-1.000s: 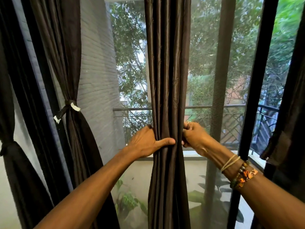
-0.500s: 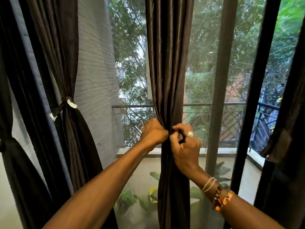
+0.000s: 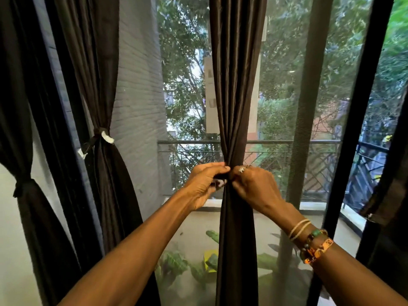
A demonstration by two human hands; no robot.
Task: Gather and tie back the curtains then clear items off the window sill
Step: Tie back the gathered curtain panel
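A dark brown curtain (image 3: pixel 236 89) hangs in the middle of the window, gathered into a narrow bunch at waist height. My left hand (image 3: pixel 204 184) pinches a dark tie-back band (image 3: pixel 220 178) against the bunch from the left. On the right side of the bunch, my right hand (image 3: pixel 254 186), with rings on its fingers, pinches the same spot. The band is mostly hidden by my fingers. No window sill items are in view.
To the left hang a tied curtain (image 3: pixel 103 173) with a white-tagged band (image 3: pixel 103 136) and a second tied curtain (image 3: pixel 28 191). A dark window frame post (image 3: pixel 357 151) stands at the right, with a loose curtain (image 3: pixel 393 184) beyond it. Balcony railing (image 3: pixel 309 142) and plants lie outside.
My hands moved from either side of the gathered curtain to meet at its front, and the bunch is cinched tighter. The view shifted upward slightly.
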